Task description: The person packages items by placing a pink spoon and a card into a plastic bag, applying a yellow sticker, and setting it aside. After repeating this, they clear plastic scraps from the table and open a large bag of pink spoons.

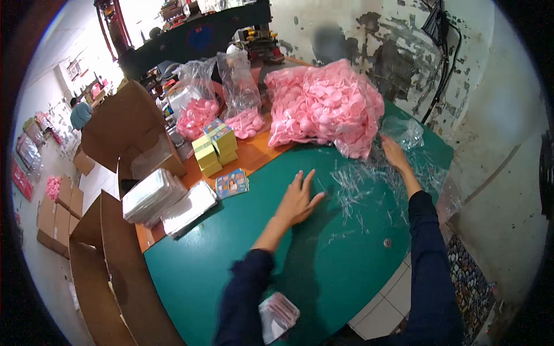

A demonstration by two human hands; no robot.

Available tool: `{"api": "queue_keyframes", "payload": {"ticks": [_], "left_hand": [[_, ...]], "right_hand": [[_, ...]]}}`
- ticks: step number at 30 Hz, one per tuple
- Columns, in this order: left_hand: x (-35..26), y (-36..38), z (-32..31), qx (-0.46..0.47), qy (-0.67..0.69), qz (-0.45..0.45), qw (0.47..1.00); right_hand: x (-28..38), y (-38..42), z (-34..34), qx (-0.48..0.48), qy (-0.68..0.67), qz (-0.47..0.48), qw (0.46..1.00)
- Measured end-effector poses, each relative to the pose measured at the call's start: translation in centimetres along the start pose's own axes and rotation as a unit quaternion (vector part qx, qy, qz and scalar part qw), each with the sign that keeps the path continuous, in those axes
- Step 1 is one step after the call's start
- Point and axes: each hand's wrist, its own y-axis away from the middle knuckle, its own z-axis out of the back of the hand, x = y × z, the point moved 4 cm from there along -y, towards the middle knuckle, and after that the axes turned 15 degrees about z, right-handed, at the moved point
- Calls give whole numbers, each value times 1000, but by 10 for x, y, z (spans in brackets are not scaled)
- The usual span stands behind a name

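Over the green table [231, 248], my left hand [297, 200] has its fingers spread and holds nothing. My right hand [394, 153] reaches to the right edge of a big clear bag of pink spoon-like pieces [326, 104]. Its fingertips lie among crumpled clear plastic, and what they hold, if anything, cannot be made out. Thin clear plastic strips [355, 187] are scattered between and below the hands. A small clear packet with pink contents [279, 314] rests near my left sleeve.
Left of the hands are stacked clear plastic sleeves [153, 198], yellow card stacks [208, 154], a printed card [232, 183] and smaller pink bags [198, 118]. Open cardboard boxes [124, 277] stand along the left edge. A peeling wall is behind. A person [81, 114] is far left.
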Motion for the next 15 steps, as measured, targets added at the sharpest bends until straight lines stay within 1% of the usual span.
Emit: {"api": "queue_keyframes", "payload": {"ticks": [1,3,4,7,10,13,15], "left_hand": [[0,-21,-21,-38,20,50,998],[-23,-28,-39,-81,-112,61,989],[-26,-30,-42,-98,-179,68,977],[-14,-40,-45,-98,-98,96,986],[-17,-48,-42,-77,-129,79,986],[-15,-53,-42,-77,-119,61,988],[-15,-59,-40,-64,-124,36,990]], "right_hand": [[-2,-6,-3,23,10,7,1000],[2,-14,-9,72,33,21,997],[6,-16,-10,34,22,49,998],[-25,-22,-26,19,41,73,996],[-33,-26,-28,137,49,64,987],[-5,-6,-16,282,23,-26,959],[32,22,5,254,-79,19,964]]}}
